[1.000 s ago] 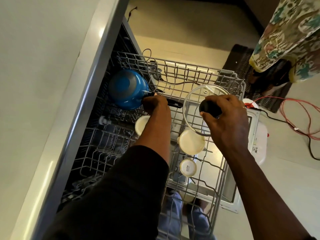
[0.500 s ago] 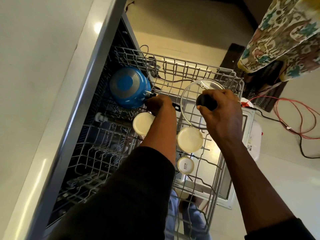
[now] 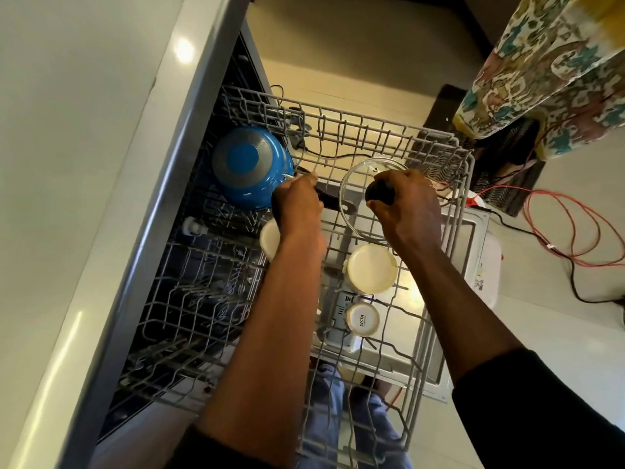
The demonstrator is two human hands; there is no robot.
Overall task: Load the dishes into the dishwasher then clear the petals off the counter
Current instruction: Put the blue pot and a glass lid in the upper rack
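The left hand is curled around the black handle of the blue pan, close to where the handle meets the bowl, and the right hand grasps the black knob of the glass lid. Both pieces are over the far end of the pulled-out dishwasher rack, the pan at the far left and the lid just right of it. The pan lies base up and tilted. Its long axis runs left to right, with the handle pointing right and its tip under the lid's left edge. It is probably stiff metal, fairly heavy and weighted toward the bowl, so the handle near the bowl is the sensible hold. The lid faces up, knob toward the camera. Glass is brittle and can be slippery, so the knob is the safest grip. Whether its rim rests on the wires cannot be told. Nearer in the rack sit two cream bowls and a small cup, bases up.
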